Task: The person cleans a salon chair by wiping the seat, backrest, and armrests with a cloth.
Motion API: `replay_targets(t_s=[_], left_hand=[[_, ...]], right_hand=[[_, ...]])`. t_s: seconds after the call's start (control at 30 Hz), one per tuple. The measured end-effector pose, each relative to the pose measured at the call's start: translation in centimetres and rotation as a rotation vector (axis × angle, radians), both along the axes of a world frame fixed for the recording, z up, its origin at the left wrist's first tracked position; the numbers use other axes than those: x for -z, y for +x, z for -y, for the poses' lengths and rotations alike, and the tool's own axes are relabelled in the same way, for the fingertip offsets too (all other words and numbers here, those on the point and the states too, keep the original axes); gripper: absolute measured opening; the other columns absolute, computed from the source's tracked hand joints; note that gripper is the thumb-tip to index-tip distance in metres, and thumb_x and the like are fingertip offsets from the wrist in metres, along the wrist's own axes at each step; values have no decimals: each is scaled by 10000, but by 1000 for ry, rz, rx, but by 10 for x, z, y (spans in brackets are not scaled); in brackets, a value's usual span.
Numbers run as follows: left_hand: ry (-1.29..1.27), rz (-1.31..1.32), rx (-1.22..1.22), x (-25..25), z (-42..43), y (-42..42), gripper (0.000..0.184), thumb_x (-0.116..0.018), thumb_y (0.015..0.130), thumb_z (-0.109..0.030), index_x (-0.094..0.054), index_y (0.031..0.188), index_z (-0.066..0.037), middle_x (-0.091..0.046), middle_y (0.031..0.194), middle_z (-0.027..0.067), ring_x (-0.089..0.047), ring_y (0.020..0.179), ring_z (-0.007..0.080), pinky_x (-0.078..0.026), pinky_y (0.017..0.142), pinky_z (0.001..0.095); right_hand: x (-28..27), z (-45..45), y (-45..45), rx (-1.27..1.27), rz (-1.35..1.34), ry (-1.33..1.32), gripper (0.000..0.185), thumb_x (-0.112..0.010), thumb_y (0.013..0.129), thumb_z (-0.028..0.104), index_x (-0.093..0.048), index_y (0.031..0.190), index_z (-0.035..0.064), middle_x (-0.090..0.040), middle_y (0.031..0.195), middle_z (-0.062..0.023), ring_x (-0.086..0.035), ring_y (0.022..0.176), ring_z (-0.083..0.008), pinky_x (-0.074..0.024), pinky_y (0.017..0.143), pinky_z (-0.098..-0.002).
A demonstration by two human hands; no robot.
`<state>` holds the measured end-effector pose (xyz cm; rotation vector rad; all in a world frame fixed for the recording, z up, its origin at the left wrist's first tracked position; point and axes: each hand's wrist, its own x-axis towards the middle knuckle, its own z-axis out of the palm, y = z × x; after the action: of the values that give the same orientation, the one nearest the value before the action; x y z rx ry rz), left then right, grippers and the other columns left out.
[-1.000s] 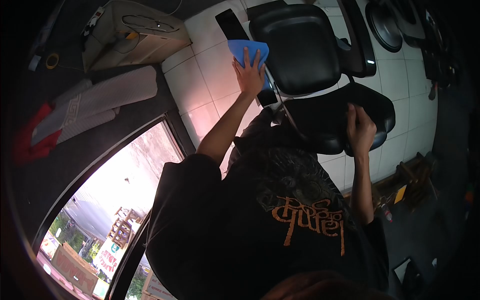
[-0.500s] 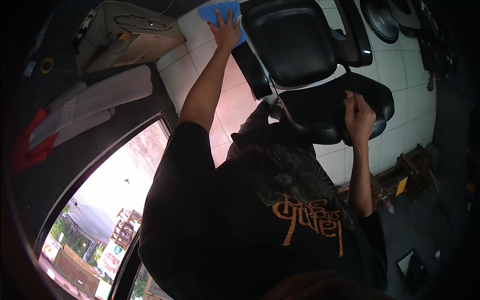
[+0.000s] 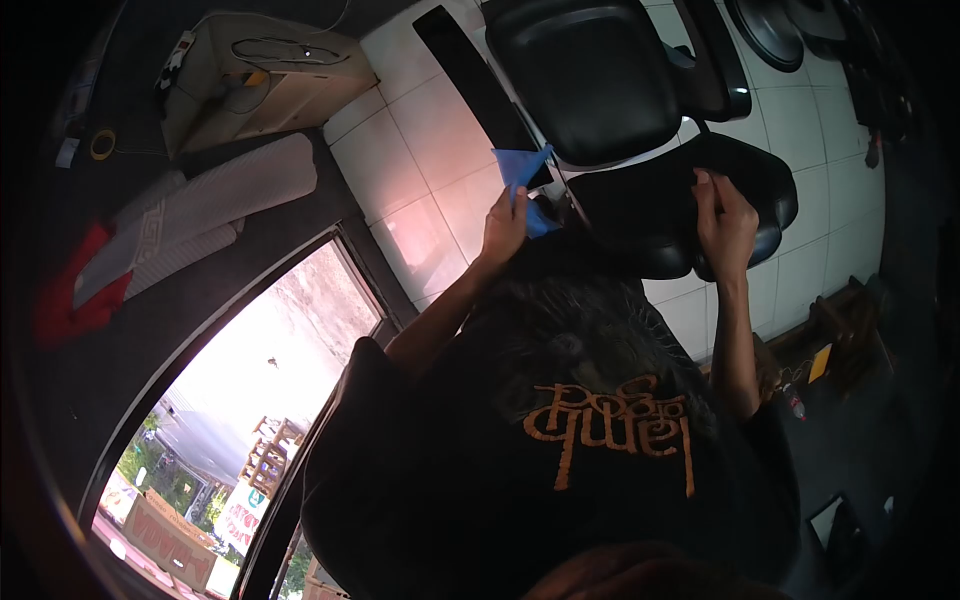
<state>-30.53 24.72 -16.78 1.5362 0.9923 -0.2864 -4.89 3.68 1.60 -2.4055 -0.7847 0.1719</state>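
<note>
My left hand (image 3: 507, 228) is closed around a blue cloth (image 3: 518, 165), which sticks out above and below the fingers. It is at the near end of the left black armrest (image 3: 465, 75) of a black padded chair. The chair's seat (image 3: 580, 85) lies beyond its backrest (image 3: 640, 215). My right hand (image 3: 727, 222) is over the backrest, its fingers curled together. Whatever may be inside those fingers is hidden.
A wooden cabinet (image 3: 270, 85) with a cable on top stands at the upper left. Rolled pale material (image 3: 220, 190) lies below it. A bright glass doorway (image 3: 250, 370) is at lower left. Another black chair (image 3: 770, 30) stands upper right, and wooden furniture (image 3: 840, 310) is at right.
My left hand has drawn back along the armrest from its far end to its near end, and the flat-spread cloth is now bunched in the fingers. My right hand has barely moved.
</note>
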Motion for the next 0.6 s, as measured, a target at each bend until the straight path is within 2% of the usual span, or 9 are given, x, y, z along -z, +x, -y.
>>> replay_targets(t_s=[0.1, 0.17, 0.23, 0.3, 0.37, 0.47, 0.5, 0.57, 0.6], left_hand=[[-66, 140, -495, 2, -30, -4, 719, -380, 1110, -572, -501, 1461, 43, -670, 1263, 194, -630, 1194, 274, -502, 988, 381], [-115, 358, -606, -39, -65, 12, 834, -327, 1090, -650, -497, 1428, 94, -622, 1299, 159, -616, 1189, 237, -462, 1067, 371], [28, 317, -464, -70, -104, 25, 880, -310, 1089, -654, -420, 1500, 116, -592, 1407, 257, -553, 1330, 300, -402, 1139, 386], [347, 233, -274, -68, -140, 49, 822, -297, 1097, -629, -420, 1531, 58, -507, 1522, 248, -393, 1475, 351, -294, 1219, 438], [779, 370, -14, -88, -154, 90, 746, -298, 1106, -595, -455, 1537, -7, -441, 1608, 208, -245, 1571, 390, -199, 1269, 503], [939, 534, 433, -65, -172, 147, 670, -327, 1109, -554, -518, 1509, -51, -494, 1582, 144, -291, 1544, 418, -186, 1264, 557], [884, 552, 548, -53, -168, 164, 650, -351, 1108, -533, -562, 1467, -34, -524, 1557, 147, -328, 1525, 424, -202, 1263, 541], [837, 382, 790, -6, -155, 183, 642, -374, 1100, -532, -566, 1470, -43, -560, 1523, 151, -383, 1497, 411, -223, 1257, 531], [861, 188, 982, 27, -144, 185, 621, -394, 1095, -528, -599, 1444, -58, -582, 1494, 170, -420, 1477, 398, -262, 1238, 517]], right_hand=[[-15, 1, 0, 46, -76, 173, 218, -642, 1040, 160, -778, 1085, -4, -774, 822, -117, -750, 746, -151, -530, 626, -262], [-24, 17, 14, 102, 51, 171, 234, -618, 1060, 167, -783, 1117, 11, -793, 882, -111, -756, 841, -149, -551, 721, -269], [-25, 43, 39, 202, 192, 59, 250, -620, 1068, 227, -785, 1152, 59, -801, 956, -93, -756, 929, -195, -570, 859, -350], [-21, 58, 65, 249, 198, -33, 403, -551, 1090, 384, -760, 1217, 64, -782, 1073, -135, -734, 1053, -276, -536, 978, -415], [10, 69, 83, 298, 131, -21, 490, -543, 1076, 458, -751, 1228, 40, -767, 1115, -176, -724, 1084, -321, -533, 984, -422], [15, 67, 99, 382, -100, -66, 543, -559, 1052, 497, -755, 1207, 15, -757, 1141, -204, -716, 1101, -360, -533, 986, -424], [16, 68, 103, 361, -78, -119, 552, -564, 1045, 503, -758, 1195, 8, -754, 1145, -211, -715, 1102, -367, -533, 986, -426], [18, 67, 106, 320, -39, -220, 572, -574, 1031, 515, -764, 1172, -6, -749, 1152, -224, -713, 1105, -382, -533, 986, -430], [21, 69, 106, 316, -3, -192, 560, -580, 1023, 512, -773, 1146, 2, -747, 1146, -227, -708, 1097, -390, -530, 986, -441]])
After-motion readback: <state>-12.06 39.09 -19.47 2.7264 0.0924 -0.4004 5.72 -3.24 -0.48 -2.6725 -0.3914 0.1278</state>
